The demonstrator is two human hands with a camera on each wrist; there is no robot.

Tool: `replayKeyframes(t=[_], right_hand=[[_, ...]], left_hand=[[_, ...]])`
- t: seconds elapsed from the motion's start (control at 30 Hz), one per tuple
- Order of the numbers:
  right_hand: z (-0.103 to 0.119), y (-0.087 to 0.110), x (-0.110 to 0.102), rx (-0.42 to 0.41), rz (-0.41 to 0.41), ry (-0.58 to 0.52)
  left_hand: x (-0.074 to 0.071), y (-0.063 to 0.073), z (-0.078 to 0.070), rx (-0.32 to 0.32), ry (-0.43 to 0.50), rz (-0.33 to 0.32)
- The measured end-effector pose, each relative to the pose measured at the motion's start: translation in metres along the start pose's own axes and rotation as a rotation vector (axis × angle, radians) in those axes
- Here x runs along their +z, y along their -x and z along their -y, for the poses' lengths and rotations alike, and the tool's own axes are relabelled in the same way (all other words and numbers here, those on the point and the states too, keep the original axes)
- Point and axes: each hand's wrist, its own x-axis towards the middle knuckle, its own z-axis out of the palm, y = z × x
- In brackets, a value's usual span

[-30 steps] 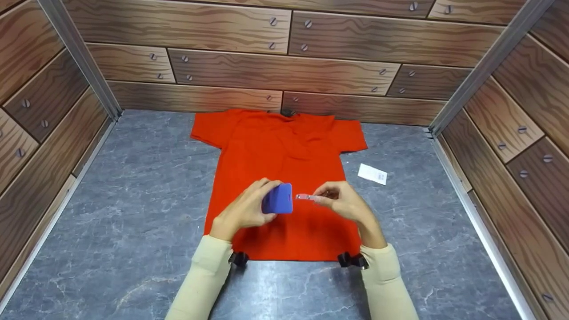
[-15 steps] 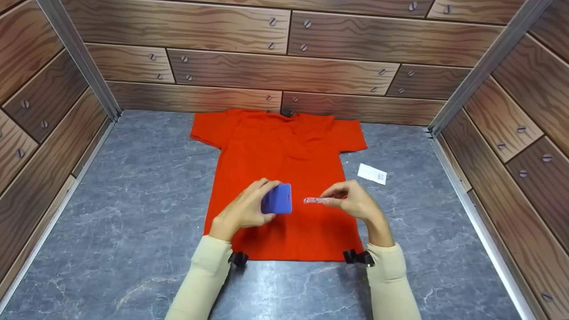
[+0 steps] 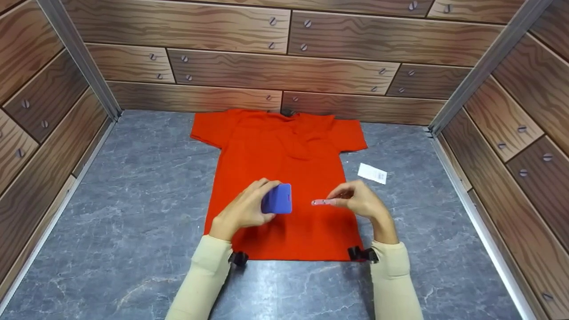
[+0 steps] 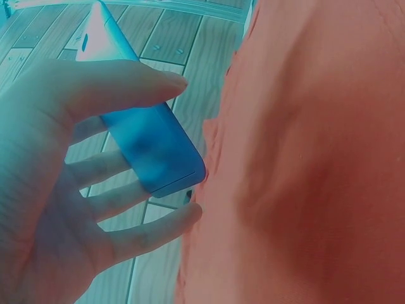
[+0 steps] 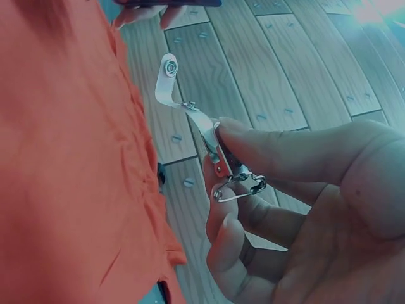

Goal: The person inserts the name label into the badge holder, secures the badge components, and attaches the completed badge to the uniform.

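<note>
My left hand [image 3: 246, 206] grips a blue-purple badge holder [image 3: 278, 198] above the red T-shirt [image 3: 275, 155]; a small slot shows near the holder's right edge. In the left wrist view the thumb lies across the holder [image 4: 152, 152] and the fingers are behind it. To its right, my right hand [image 3: 364, 202] pinches a badge clip [image 3: 322, 202] between thumb and fingers. Close up in the right wrist view, the clip's clear strap [image 5: 166, 82] with a snap stud hangs unfastened and bent, and a metal safety pin [image 5: 237, 196] sticks out below. Strap and holder are apart.
The T-shirt lies flat, neck toward the back wall [image 3: 240, 66] of wood-print panels. A small white printed card [image 3: 372, 174] lies right of the shirt on the grey marbled surface [image 3: 146, 178]. Panelled side walls stand left and right.
My right hand has moved right and slightly nearer to me with the badge clip, widening the gap to the badge holder. My left hand stays almost still.
</note>
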Motion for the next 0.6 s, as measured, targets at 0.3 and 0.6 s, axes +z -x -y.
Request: replayKeyframes(t=[0.3, 0.6], right_hand=[[-0.021, -0.009, 0.006, 0.033, 0.046, 0.001], [-0.041, -0.017, 0.011, 0.067, 0.072, -0.011]], left_hand=[[0.0, 0.0, 0.0, -0.019, -0.008, 0.012], [0.0, 0.0, 0.0, -0.024, -0.007, 0.017]])
